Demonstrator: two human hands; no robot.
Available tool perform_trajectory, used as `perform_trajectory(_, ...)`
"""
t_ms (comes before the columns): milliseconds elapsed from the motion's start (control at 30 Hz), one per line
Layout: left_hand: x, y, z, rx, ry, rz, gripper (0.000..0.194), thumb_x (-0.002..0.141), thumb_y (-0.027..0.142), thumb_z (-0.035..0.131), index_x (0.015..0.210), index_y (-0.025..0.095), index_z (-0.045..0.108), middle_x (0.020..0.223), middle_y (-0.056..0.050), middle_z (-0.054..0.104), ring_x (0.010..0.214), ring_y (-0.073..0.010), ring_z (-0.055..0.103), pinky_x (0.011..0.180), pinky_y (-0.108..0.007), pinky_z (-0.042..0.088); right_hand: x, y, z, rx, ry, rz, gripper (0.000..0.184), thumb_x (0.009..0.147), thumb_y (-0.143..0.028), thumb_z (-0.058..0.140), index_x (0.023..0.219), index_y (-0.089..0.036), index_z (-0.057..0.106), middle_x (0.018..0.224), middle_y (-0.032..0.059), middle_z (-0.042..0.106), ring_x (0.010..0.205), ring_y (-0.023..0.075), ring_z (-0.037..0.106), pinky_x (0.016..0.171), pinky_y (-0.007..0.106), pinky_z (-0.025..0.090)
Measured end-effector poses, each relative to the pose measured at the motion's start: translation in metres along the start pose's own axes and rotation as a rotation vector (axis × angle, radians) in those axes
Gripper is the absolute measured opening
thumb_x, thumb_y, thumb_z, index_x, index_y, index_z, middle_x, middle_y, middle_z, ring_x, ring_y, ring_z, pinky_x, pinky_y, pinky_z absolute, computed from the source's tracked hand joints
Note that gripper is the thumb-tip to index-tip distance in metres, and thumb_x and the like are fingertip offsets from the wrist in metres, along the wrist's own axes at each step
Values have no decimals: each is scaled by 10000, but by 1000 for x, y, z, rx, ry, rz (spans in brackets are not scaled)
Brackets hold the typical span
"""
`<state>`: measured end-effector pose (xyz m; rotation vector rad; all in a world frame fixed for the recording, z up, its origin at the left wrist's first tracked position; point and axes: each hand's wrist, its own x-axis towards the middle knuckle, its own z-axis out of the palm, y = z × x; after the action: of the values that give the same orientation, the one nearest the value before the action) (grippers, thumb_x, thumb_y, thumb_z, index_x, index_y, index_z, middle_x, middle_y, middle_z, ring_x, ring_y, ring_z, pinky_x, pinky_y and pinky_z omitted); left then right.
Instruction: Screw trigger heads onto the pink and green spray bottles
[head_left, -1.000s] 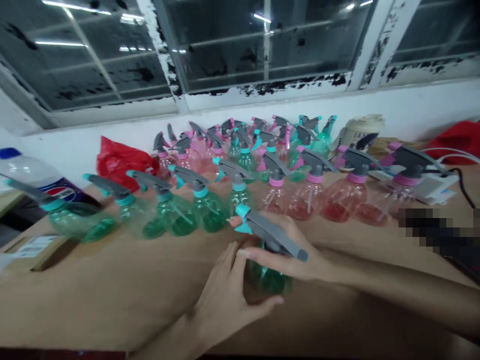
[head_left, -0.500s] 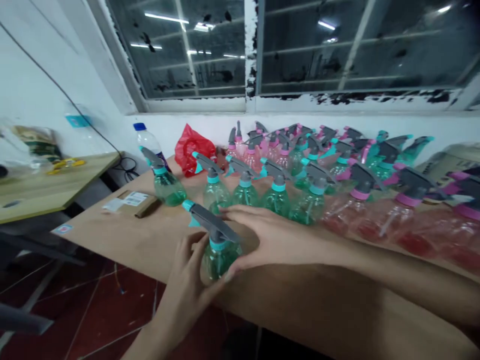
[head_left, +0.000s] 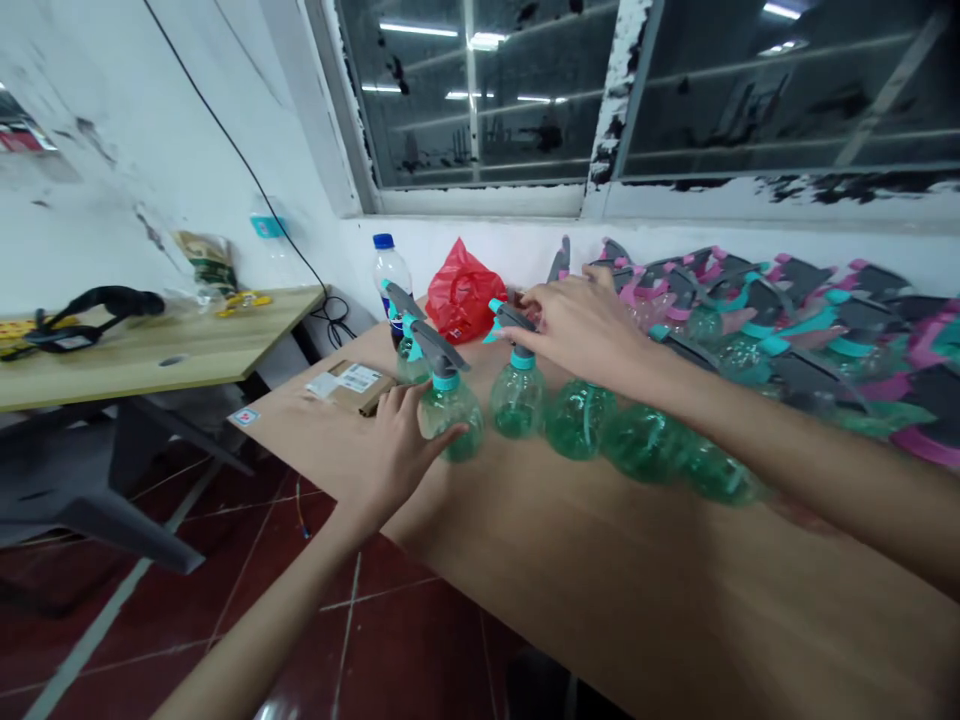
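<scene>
On the brown table, my left hand (head_left: 405, 440) is wrapped round the lower body of a green spray bottle (head_left: 457, 415) with a grey and turquoise trigger head. My right hand (head_left: 581, 315) is at the top of a neighbouring green spray bottle (head_left: 516, 400), its thumb and fingers closed about the grey head. Part of that head is hidden by the fingers. Another green spray bottle (head_left: 411, 362) stands behind the one at my left hand. To the right, more green bottles (head_left: 581, 420) stand in a row, their tops partly covered by my right hand and forearm.
Pink-collared spray bottles (head_left: 667, 295) crowd the window side. A red plastic bag (head_left: 465, 295), a blue-capped bottle (head_left: 391, 270) and a small cardboard packet (head_left: 352, 385) are at the table's far left. A second wooden table (head_left: 217, 350) stands left, across a gap.
The view has turned left. My right hand has let go of the bottle that both hands held and moved to a neighbouring bottle's head. My left hand's bottle is now beside the others.
</scene>
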<state>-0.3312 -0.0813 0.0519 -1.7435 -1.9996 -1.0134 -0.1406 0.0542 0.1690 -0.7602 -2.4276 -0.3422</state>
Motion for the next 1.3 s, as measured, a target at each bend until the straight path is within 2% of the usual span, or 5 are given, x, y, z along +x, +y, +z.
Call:
perform_trajectory(367,43,-6,7,129,-97,26,510,736,411,729,1146,174,540,988,-91,581,998,-312,538,835,-438,451,18,1,26,-118,-41,-13,464,896,-450,404,731,-138,704,671,102,657,722,253,597,858,532,262)
perform_trajectory(700,55,-5,17,132,-88,17,562,733,392,736,1175,138,500,1021,-112,609,960,-288,581,818,-400,469,12,-8,9,-9,-144,-38,442,889,-418,423,621,-150,651,602,57,632,695,223,590,901,506,232)
perform_trajectory(900,37,7,10,148,28,-41,594,788,409,677,1264,161,423,1093,-133,553,985,-304,562,831,-458,454,-17,-20,-8,58,-129,-78,378,893,-387,434,737,-137,670,665,66,655,732,225,596,919,480,227)
perform_trajectory(1033,12,36,-5,-5,48,-42,482,842,476,581,1215,193,465,1034,-90,562,931,-257,580,743,-386,495,-47,-20,-27,92,-148,-84,316,901,-346,441,817,-143,668,738,64,680,776,222,608,937,463,215)
perform_trajectory(1300,-37,148,-9,-258,-390,51,428,881,552,445,1178,247,488,1105,-60,618,921,-257,632,742,-394,510,-117,6,-74,86,-158,-48,296,893,-359,475,733,-161,627,725,37,665,806,203,611,972,423,217)
